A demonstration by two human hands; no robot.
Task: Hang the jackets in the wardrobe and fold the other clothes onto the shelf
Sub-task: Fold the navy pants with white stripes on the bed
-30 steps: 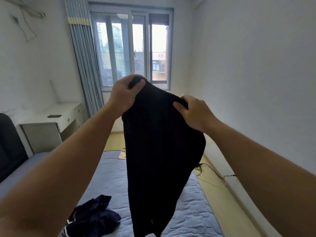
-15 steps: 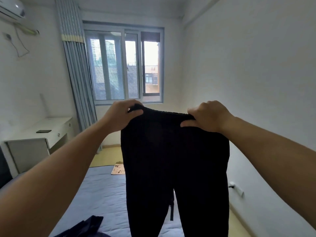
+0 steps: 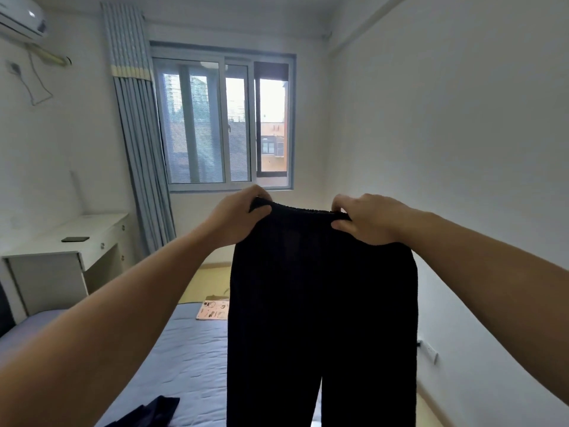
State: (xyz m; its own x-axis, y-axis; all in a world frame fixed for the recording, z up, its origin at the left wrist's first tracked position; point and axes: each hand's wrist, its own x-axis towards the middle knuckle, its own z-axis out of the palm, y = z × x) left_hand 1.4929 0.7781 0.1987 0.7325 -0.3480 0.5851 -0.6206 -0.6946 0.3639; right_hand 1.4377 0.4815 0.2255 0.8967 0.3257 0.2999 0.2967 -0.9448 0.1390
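**Black trousers (image 3: 320, 303) up at arm's length, both hands on the waistband**

A plain white wall (image 3: 446, 134) runs off beyond the right hand (image 3: 366, 218), bare paint to the corner. Below both hands lies the bed (image 3: 184, 359), a blue-grey quilted surface, lightly creased. In the air over it the trousers hang straight down from the hands, waistband stretched flat between them, two legs falling side by side out of view. Past the hands and above them, the window (image 3: 224, 124): grey-framed sliding panes, daylight, an orange building outside. A blue-grey curtain (image 3: 138, 143) is gathered just left of it, up and away from the left hand (image 3: 237, 220). Further left of that hand a white desk (image 3: 61, 257) stands against the wall beside the bed. Now the hands: the left grasps its end of the waistband, fingers curled over the top; the right pinches the other end, thumb in front. High and far left, an air conditioner (image 3: 21, 21). Below the left forearm a dark garment (image 3: 154, 411) lies crumpled on the bed. Under the left hand, a pinkish printed sheet (image 3: 214, 309) by the bed's far end. A dark phone (image 3: 75, 239) lies flat on the desk. Low on the wall, below the right forearm, a white socket (image 3: 428, 351).
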